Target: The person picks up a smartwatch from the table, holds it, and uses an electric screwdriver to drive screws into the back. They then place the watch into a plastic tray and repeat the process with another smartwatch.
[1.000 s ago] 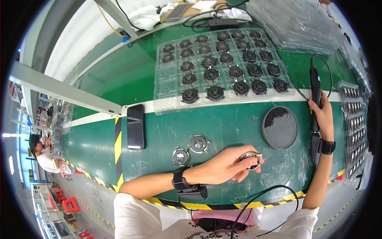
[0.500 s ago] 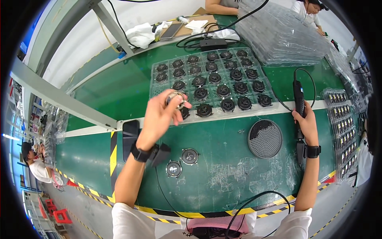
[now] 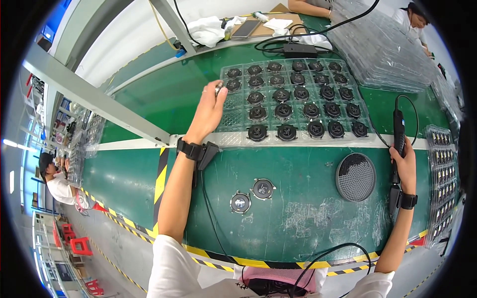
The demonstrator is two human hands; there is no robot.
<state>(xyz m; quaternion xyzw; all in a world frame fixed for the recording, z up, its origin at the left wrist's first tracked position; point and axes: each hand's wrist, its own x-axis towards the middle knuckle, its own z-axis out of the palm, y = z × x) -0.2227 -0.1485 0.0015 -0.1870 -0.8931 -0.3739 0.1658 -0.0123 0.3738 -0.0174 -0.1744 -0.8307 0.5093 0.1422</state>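
- Speakers, two small round ones (image 3: 252, 196), lie loose near the green table's (image 3: 298, 233) front edge.
- Right hand (image 3: 405, 166) grips a black cabled tool (image 3: 399, 131) at the right edge.
- Left hand (image 3: 208, 111) pinches a small speaker (image 3: 218, 88) by its rim over the clear tray's (image 3: 233, 139) far-left corner; looks rigid, light, with a delicate cone.

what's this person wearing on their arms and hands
Bare hands, no gloves. The left hand has a black wrist strap with a thin black cable trailing down. The right hand has a black wristband. White short sleeves end at the shoulders.
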